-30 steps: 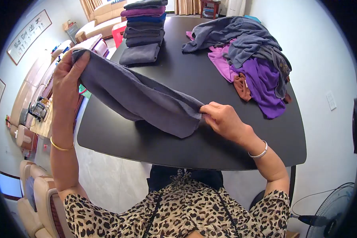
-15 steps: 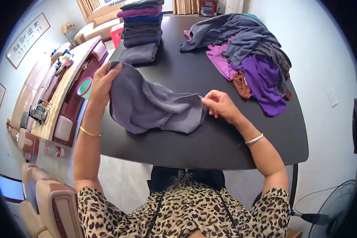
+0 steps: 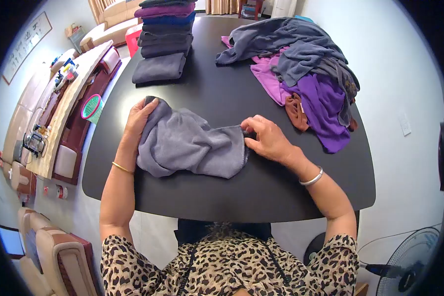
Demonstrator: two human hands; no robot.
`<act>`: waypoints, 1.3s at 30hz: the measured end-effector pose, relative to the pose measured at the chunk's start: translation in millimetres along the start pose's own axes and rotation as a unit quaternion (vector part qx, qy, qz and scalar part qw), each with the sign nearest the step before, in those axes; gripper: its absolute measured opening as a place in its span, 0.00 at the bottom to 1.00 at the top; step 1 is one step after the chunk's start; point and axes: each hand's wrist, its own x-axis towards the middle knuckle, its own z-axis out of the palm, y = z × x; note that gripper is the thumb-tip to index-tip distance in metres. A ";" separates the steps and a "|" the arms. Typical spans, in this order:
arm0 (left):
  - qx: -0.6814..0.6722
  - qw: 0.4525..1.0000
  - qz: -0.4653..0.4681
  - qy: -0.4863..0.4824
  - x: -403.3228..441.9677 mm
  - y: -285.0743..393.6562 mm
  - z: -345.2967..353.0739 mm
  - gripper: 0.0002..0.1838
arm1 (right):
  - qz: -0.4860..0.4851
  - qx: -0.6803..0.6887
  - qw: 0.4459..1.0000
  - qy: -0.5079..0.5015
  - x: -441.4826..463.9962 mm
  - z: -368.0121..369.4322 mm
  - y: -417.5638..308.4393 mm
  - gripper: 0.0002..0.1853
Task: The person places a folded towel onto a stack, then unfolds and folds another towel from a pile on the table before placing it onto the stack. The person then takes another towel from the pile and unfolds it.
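The gray cloth [image 3: 190, 143] lies rumpled, with loose folds, at the near middle of the black table [image 3: 222, 204], between the two hands; a pale stitched edge shows along its right side. The left hand [image 3: 138, 117] is closed on the cloth's far left corner, thumb pressed on top, remaining fingers largely hidden by the fabric. The right hand [image 3: 267, 139] is at the far right corner, fingers curled, thumb and forefinger slightly parted at the edge; whether they pinch the fabric cannot be told. A gold-coloured bangle [image 3: 123, 167] is on the left wrist, a silver-coloured bangle [image 3: 312, 177] on the right.

At the far left of the table stands a stack of folded cloths [image 3: 165, 37], in gray, blue and purple. A folded gray cloth [image 3: 159, 68] lies at its near side. At the far right is an unfolded heap: a large gray cloth [image 3: 286, 42] on top, a pink cloth [image 3: 267, 84] on its left, a purple cloth [image 3: 320, 111] and a brown cloth [image 3: 296, 113] toward its near side
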 end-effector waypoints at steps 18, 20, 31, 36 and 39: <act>-0.001 1.000 0.004 -0.026 -15.1 7.0 7.5 0.09 | 0.191 0.167 0.967 0.015 7.3 9.6 -6.2 0.09; -0.006 1.000 0.004 -0.027 -16.2 6.9 8.0 0.09 | 0.146 0.093 0.985 0.003 6.4 8.1 -6.5 0.10; 0.004 1.000 0.011 0.020 -15.2 14.5 4.6 0.09 | 0.224 0.307 0.922 0.074 3.0 5.8 -1.7 0.06; -0.081 0.990 0.109 0.032 -12.3 27.2 -17.7 0.07 | 0.200 0.361 0.898 0.153 5.3 -8.0 7.3 0.05; -0.129 0.980 0.142 0.059 -9.8 29.5 -17.1 0.06 | 0.175 0.391 0.884 0.185 10.8 -21.4 6.7 0.04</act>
